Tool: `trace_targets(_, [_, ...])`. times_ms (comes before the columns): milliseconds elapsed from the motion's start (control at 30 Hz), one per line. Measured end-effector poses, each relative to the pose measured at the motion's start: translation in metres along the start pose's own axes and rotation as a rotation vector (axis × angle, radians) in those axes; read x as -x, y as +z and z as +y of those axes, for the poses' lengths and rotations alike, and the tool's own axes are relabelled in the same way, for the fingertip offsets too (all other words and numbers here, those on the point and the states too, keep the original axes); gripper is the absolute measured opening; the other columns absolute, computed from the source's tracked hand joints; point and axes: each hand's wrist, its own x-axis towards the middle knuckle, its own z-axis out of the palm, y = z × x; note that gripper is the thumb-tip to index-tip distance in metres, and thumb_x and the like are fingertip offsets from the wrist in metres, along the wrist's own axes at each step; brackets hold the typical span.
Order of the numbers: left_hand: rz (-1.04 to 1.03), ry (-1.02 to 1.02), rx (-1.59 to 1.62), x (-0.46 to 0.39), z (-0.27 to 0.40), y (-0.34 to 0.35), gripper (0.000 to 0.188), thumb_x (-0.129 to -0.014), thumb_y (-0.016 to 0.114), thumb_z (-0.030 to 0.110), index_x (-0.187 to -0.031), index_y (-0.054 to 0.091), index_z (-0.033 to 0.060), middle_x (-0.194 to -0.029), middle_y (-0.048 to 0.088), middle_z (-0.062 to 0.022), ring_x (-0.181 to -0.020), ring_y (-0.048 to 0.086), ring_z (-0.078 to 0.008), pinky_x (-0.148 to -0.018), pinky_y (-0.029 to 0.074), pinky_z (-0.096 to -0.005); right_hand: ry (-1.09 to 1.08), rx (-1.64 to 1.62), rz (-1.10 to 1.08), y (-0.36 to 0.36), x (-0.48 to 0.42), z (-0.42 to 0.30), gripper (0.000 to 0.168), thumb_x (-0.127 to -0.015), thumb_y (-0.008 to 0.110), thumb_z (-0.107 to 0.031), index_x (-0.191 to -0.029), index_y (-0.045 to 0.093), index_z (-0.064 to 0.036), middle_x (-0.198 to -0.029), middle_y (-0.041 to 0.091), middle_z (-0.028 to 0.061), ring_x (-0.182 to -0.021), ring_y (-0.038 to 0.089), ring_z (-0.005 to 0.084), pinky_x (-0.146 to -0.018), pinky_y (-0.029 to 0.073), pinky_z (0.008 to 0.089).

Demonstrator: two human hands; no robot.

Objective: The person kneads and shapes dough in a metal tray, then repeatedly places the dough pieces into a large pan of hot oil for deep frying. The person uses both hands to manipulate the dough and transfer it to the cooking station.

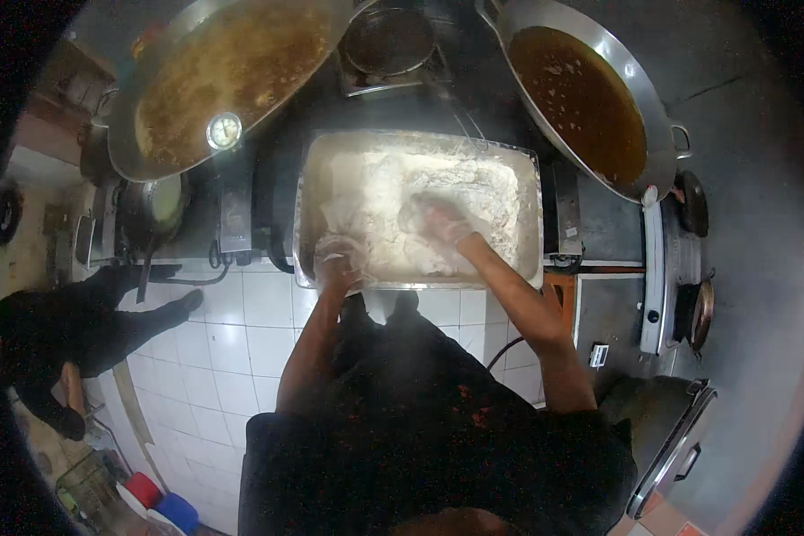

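A rectangular metal tray in front of me holds a bed of white flour-like powder, heaped and clumpy toward the right. My right hand, in a clear plastic glove, is in the powder near the middle; it is blurred, and its fingers are partly hidden. At the tray's front left corner is my left hand, also in a clear loose glove and dusted white. Whether either hand grips anything does not show.
A large wok of bubbling oil with a dial thermometer stands back left. Another wok of dark oil is back right. A burner lies between them. A person in dark clothes is at left, near a long-handled pan.
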Motion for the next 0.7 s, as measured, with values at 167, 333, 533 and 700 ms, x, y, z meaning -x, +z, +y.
trace_targets(167, [0.307,0.335,-0.357,-0.001,0.025,-0.023,0.040,-0.078,0.053,0.027,-0.110,0.047,0.0036,-0.106,0.050,-0.0150,-0.102,0.046,-0.0258,-0.090,0.035,-0.0403,-0.008,-0.665,0.252,0.038,0.026,0.042,0.054,-0.076,0.054,-0.023,-0.122,0.034,-0.003,-0.113,0.046,0.0120,-0.106,0.043,0.0196,-0.096,0.034,0.0300])
trace_targets(333, [0.248,0.261,-0.655,-0.011,0.002,-0.012,0.037,-0.082,0.047,0.029,-0.108,0.049,0.0031,-0.101,0.052,-0.0141,-0.096,0.049,-0.0272,-0.086,0.037,-0.0403,0.213,-0.718,0.122,0.073,0.050,0.045,0.034,-0.082,0.037,-0.022,-0.103,0.052,0.000,-0.109,0.051,0.0194,-0.105,0.045,0.0316,-0.092,0.035,0.0383])
trace_targets(533, [0.064,0.089,-0.546,-0.006,0.047,-0.042,0.043,-0.082,0.042,0.037,-0.110,0.050,0.0056,-0.106,0.052,-0.0141,-0.099,0.048,-0.0270,-0.087,0.037,-0.0376,0.045,0.302,-0.111,0.048,0.071,0.018,0.027,-0.077,0.044,-0.021,-0.089,0.054,0.002,-0.091,0.055,0.0213,-0.078,0.054,0.0328,-0.073,0.042,0.0450])
trace_targets(700, [-0.033,-0.010,-0.534,-0.021,0.063,-0.045,0.049,-0.080,0.044,0.042,-0.113,0.049,0.0058,-0.111,0.049,-0.0161,-0.101,0.047,-0.0260,-0.079,0.042,-0.0377,0.048,0.427,-0.004,0.025,0.074,-0.015,0.027,-0.075,0.047,-0.019,-0.091,0.053,0.002,-0.091,0.054,0.0230,-0.079,0.052,0.0364,-0.073,0.042,0.0432])
